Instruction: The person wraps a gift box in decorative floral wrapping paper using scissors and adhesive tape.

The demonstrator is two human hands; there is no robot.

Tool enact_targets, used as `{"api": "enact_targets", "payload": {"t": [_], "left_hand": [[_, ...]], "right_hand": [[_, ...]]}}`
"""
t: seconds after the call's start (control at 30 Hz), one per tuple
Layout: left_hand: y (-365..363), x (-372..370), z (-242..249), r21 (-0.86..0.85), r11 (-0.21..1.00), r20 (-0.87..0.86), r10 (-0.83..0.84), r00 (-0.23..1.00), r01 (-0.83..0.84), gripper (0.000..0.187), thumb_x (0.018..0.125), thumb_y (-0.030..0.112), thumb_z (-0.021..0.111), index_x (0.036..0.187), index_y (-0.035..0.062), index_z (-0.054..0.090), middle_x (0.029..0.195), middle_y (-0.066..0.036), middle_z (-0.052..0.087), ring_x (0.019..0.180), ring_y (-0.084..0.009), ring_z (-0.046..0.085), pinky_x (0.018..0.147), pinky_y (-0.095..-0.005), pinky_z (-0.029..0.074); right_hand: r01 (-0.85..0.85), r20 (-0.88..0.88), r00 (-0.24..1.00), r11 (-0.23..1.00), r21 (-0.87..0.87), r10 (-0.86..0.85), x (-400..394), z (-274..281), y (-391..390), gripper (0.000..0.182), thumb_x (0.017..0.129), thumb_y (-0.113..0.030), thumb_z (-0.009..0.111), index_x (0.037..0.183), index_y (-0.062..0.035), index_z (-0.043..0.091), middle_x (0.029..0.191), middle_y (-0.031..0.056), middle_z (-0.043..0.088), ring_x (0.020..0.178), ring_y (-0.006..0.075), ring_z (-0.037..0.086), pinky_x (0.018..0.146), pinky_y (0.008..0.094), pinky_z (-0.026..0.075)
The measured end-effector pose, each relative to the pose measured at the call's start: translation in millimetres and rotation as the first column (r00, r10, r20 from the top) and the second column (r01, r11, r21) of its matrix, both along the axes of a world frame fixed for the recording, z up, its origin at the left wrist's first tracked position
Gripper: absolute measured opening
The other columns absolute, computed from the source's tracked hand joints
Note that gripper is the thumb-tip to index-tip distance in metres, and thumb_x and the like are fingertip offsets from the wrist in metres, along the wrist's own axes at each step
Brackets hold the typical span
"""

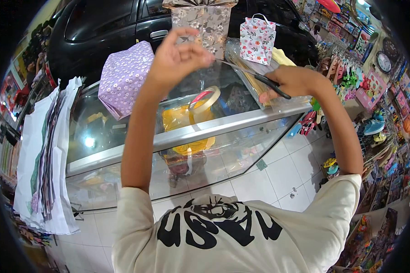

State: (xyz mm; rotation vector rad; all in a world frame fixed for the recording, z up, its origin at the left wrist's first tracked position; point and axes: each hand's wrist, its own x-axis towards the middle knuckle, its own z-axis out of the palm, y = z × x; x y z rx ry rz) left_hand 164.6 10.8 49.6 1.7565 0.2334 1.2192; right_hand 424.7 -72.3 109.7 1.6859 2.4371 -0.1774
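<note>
Raised over the glass counter, my left hand (pixel 180 58) has its fingers curled, with thumb and a fingertip pressed together near the tip of the scissors. What it pinches is too small to make out. My right hand (pixel 289 82) grips the black-handled scissors (pixel 272 83), whose blades point left toward my left hand. A roll of clear tape (pixel 212 97) stands on the glass between my forearms. Behind my left hand is a large floral gift bag or box (pixel 209 34). Clear plastic packets (pixel 248 75) lie beneath the scissors.
A purple flowered package (pixel 125 77) sits left of my forearm. A small floral bag (pixel 258 40) stands at the back. Paper sheets (pixel 45 154) hang over the counter's left end. The metal counter edge (pixel 177 137) runs before me; goods racks are at right.
</note>
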Motion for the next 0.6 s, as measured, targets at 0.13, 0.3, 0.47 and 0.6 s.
{"api": "enact_targets", "payload": {"t": [0.13, 0.3, 0.47, 0.6], "left_hand": [[-12, 1, -53, -0.153, 0.974, -0.210, -0.197, 0.958, 0.166, 0.051, 0.081, 0.005, 0.069, 0.120, 0.0031, 0.036, 0.089, -0.011, 0.065, 0.086, -0.0144, 0.063, 0.078, -0.0259, 0.049], [-14, 2, -80, -0.195, 0.978, -0.404, -0.154, 0.902, 0.080, 0.051, 0.082, 0.007, 0.068, 0.121, 0.0041, 0.035, 0.086, -0.008, 0.064, 0.084, -0.0125, 0.061, 0.078, -0.0247, 0.047], [-8, -10, -81, -0.210, 0.977, -0.392, -0.056, 0.918, -0.031, 0.053, 0.082, 0.004, 0.067, 0.123, 0.0042, 0.034, 0.087, -0.009, 0.064, 0.088, -0.0141, 0.062, 0.080, -0.0249, 0.047], [-10, -24, -82, -0.210, 0.970, -0.407, 0.030, 0.913, -0.125, 0.051, 0.082, 0.002, 0.067, 0.122, 0.0055, 0.036, 0.088, -0.009, 0.064, 0.087, -0.0140, 0.062, 0.080, -0.0252, 0.048]], "right_hand": [[0.109, 0.002, 0.994, 0.990, -0.087, -0.109, 23, -19, -3, 0.082, 0.073, -0.075, 0.050, 0.092, 0.0040, 0.062, 0.073, 0.0194, 0.060, 0.072, 0.0331, 0.060, 0.066, 0.0408, 0.045], [0.262, 0.031, 0.964, 0.935, -0.239, -0.263, 42, -51, -5, 0.082, 0.070, -0.078, 0.051, 0.088, 0.0007, 0.065, 0.065, 0.0130, 0.063, 0.073, 0.0245, 0.064, 0.069, 0.0393, 0.047], [0.300, 0.054, 0.953, 0.906, -0.298, -0.298, 39, -39, 2, 0.076, 0.071, -0.072, 0.058, 0.080, 0.0037, 0.065, 0.054, 0.0073, 0.059, 0.051, 0.0181, 0.061, 0.055, 0.0321, 0.047], [0.373, 0.029, 0.925, 0.894, -0.247, -0.378, 30, -17, 12, 0.080, 0.069, -0.075, 0.057, 0.067, 0.0051, 0.062, 0.053, 0.0096, 0.061, 0.046, 0.0157, 0.059, 0.047, 0.0266, 0.044]]}}
